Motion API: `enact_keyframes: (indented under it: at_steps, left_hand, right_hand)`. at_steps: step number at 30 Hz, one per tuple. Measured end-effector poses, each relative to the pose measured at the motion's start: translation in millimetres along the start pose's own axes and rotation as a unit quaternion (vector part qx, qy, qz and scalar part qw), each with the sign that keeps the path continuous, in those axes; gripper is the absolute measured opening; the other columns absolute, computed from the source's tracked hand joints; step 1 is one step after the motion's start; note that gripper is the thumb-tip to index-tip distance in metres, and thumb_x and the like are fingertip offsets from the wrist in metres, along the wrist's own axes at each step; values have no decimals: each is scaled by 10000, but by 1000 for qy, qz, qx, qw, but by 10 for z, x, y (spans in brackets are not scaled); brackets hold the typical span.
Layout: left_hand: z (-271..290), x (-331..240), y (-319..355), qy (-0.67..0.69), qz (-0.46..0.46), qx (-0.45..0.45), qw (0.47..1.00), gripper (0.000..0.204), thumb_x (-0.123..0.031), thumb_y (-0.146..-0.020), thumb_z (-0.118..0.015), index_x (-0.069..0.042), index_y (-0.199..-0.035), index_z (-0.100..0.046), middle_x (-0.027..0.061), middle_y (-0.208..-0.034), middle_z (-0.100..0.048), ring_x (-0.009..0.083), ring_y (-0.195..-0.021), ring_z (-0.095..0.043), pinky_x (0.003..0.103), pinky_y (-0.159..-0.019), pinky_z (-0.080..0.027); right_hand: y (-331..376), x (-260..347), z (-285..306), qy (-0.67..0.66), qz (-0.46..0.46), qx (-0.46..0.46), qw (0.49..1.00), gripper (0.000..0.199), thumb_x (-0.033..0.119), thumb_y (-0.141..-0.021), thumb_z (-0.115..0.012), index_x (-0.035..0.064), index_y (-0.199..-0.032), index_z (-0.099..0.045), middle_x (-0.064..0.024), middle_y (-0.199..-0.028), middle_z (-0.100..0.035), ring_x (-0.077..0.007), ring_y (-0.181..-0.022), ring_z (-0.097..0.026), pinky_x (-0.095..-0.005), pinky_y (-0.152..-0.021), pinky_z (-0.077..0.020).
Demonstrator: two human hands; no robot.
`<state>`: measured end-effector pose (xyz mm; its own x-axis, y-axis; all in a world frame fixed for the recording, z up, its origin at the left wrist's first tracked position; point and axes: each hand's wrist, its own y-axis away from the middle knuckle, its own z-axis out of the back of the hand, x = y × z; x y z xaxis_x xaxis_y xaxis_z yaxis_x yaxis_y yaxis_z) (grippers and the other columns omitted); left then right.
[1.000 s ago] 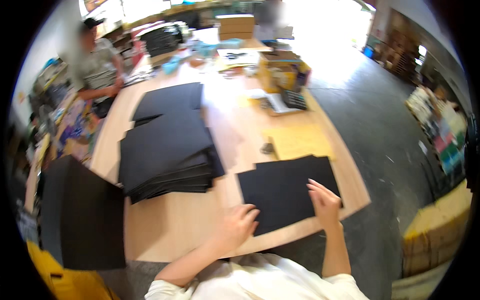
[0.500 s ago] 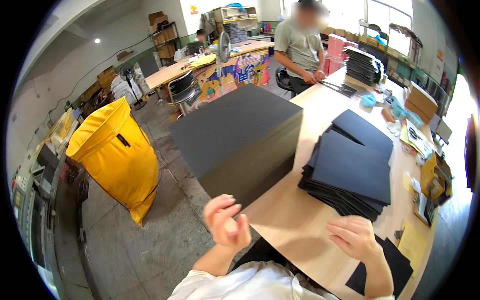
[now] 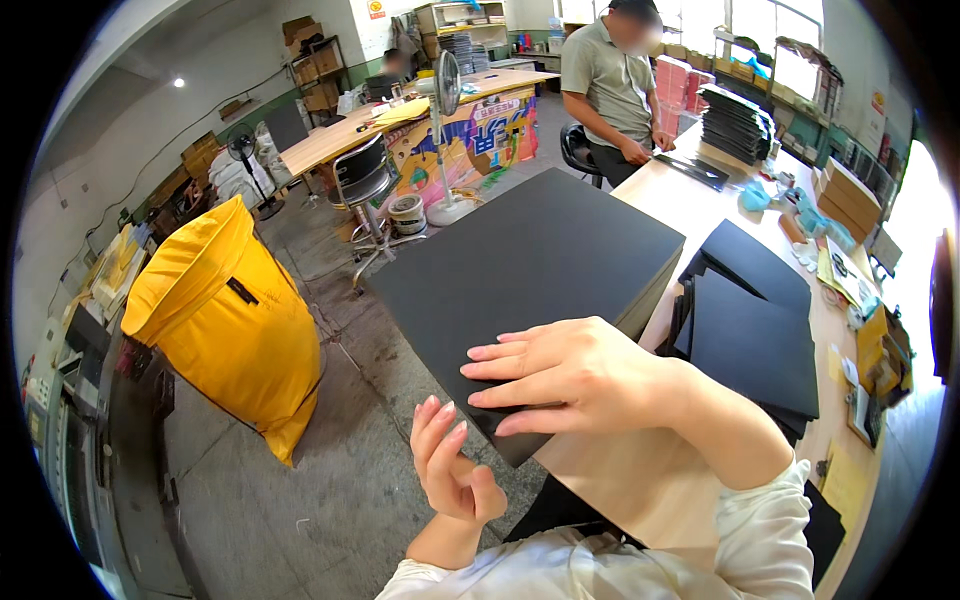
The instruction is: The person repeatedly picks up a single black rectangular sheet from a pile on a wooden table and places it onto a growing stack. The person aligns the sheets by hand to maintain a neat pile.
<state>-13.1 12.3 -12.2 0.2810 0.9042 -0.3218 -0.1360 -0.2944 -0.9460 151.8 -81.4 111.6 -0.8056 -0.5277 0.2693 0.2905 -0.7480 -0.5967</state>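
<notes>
A tall block-like stack of black sheets or boards (image 3: 520, 255) stands at the table's left edge. My right hand (image 3: 585, 375) lies across its near corner, palm down with the fingers stretched to the left, touching the top sheet. Just below that corner is my left hand (image 3: 455, 470), palm turned up and inward, its fingers bent and apart from the thumb with nothing in them. Right of the big stack, a looser pile of black boards (image 3: 755, 330) rests on the pale wooden table (image 3: 640, 490), partly behind my right forearm.
A large yellow bag (image 3: 225, 320) stands on the concrete floor to the left. Across the table a person (image 3: 610, 100) handles flat black pieces beside another black stack (image 3: 735, 125). Cartons (image 3: 848, 205) and a clipboard line the right side. A chair (image 3: 362, 180) and fan stand behind.
My right hand has swung left from above the table onto the top of the big stack. My left hand stays near the stack's near corner. The view has shifted slightly.
</notes>
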Motion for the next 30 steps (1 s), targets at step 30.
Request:
enact_keyframes:
  at_steps: [30]
  left_hand:
    - [-156,93,-83,-83,-23,66,994,611,-312,-938,-369,95,-1394,-377,291,-1353,-487,451,-1298,-455,596,-1130,-281]
  right_hand:
    - [-61,-53,72,-248,-156,-18,956,191,127,-880,-698,-13,-1007,-729,-168,-1056,-716,-337,-1073,-667,-421,-968,-502]
